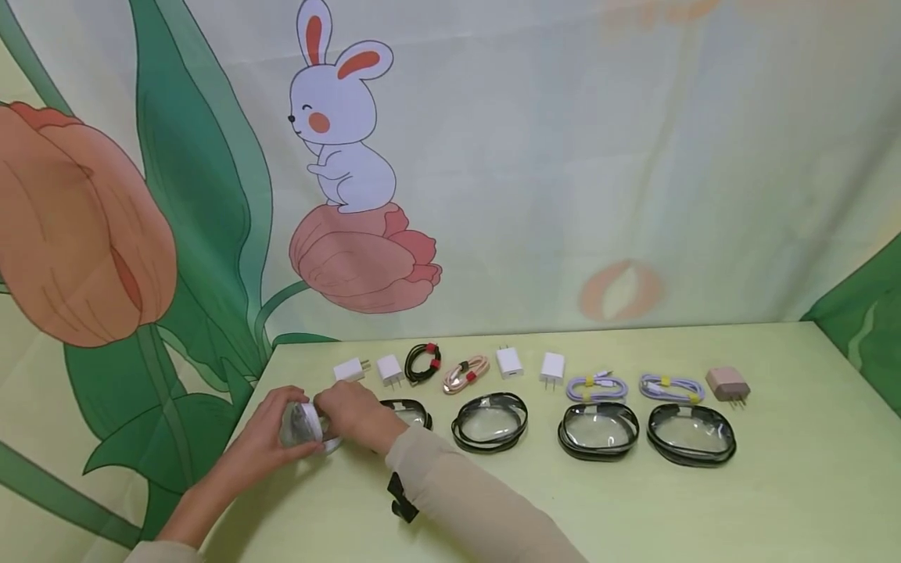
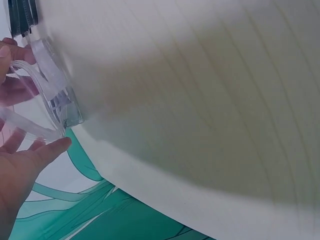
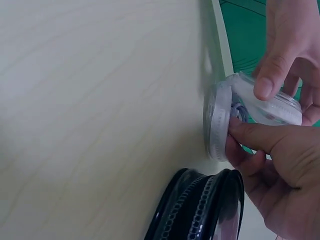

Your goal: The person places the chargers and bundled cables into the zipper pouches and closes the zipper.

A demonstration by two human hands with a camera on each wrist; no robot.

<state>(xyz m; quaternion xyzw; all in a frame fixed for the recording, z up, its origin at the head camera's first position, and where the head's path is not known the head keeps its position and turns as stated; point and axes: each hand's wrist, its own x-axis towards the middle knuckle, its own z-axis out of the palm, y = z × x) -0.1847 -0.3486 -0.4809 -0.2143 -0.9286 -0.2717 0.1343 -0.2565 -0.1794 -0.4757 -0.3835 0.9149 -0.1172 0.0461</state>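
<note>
Toward the table's left edge, my left hand (image 1: 271,430) grips a round clear case (image 1: 303,424) with white zip trim. Its two halves stand spread apart. In the right wrist view, the left thumb presses on the upper half of the case (image 3: 272,107). My right hand (image 1: 355,414) reaches in from the right with bent fingers. Its thumb and fingertips pinch at a greyish coiled cable (image 3: 240,111) in the gap between the halves; the fingers partly cover it. Close beside the right hand lies a clear case with black trim (image 3: 200,210).
Black-trimmed clear cases (image 1: 490,422) stretch in a row to the right. Behind them lie white plug chargers (image 1: 510,362), a black cable (image 1: 422,363), a pink cable (image 1: 466,374), two lilac cables (image 1: 597,387) and a pink charger (image 1: 728,383). A printed curtain (image 1: 507,195) hangs behind the table.
</note>
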